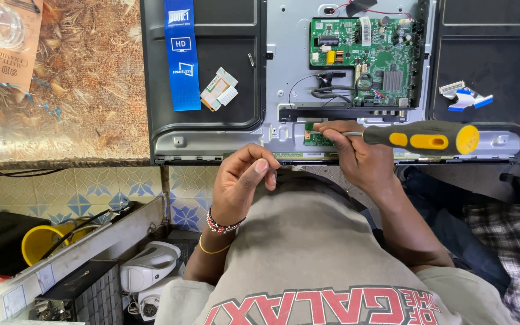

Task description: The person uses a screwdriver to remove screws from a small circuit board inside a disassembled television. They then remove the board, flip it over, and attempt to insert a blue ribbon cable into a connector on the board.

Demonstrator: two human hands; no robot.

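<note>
1. At the far left the patterned bench (79, 90) carries an opened television back panel (212, 129). A blue label strip (182, 60) and a small loose white-and-green flex piece (219, 89) lie on its left dark section.
2. The left hand (242, 180) hovers just off the panel's near edge, apart from it. Its fingers (263, 165) are pressed together against the thumb, as if pinching something tiny. Whether anything sits between them cannot be made out.
3. The small green board (315, 139) sits at the near edge of the panel, below the large green main board (365, 54).
4. The right hand (356, 159) lies on that near edge, fingers wrapped round the shaft end of the yellow-and-black screwdriver (422, 137). The handle points right and the tip lies at the small board.
5. Judged from this, a fastener at the small board is being worked. The next move calls for a seated tip, a steady turn, and a free hand close by.
6. Far right, loose white-and-blue flat cables (464, 96) rest on the right dark section.
</note>
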